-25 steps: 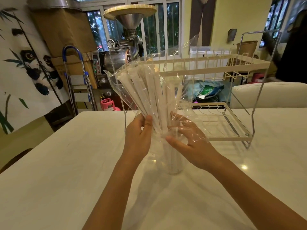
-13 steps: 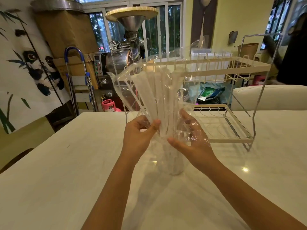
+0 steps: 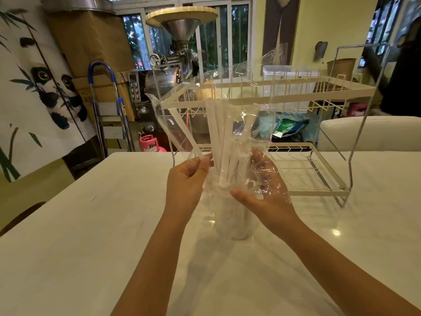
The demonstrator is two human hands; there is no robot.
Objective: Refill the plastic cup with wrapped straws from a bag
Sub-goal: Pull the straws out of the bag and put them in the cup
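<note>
head view: both hands, left hand (image 3: 190,179) and right hand (image 3: 265,192), pinch the thin, slippery bag (image 3: 182,124) upended over the cup (image 3: 234,220) mid-counter (image 3: 68,247), light stiff straws (image 3: 224,142) sliding; grip bag sides.

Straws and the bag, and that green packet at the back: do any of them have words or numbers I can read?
No text can be read anywhere.
wrapped straws: plain white, no print visible.
bag: clear, no print visible.
green packet: markings too blurred.
control panel: buttons and a display, too small to read.
</note>
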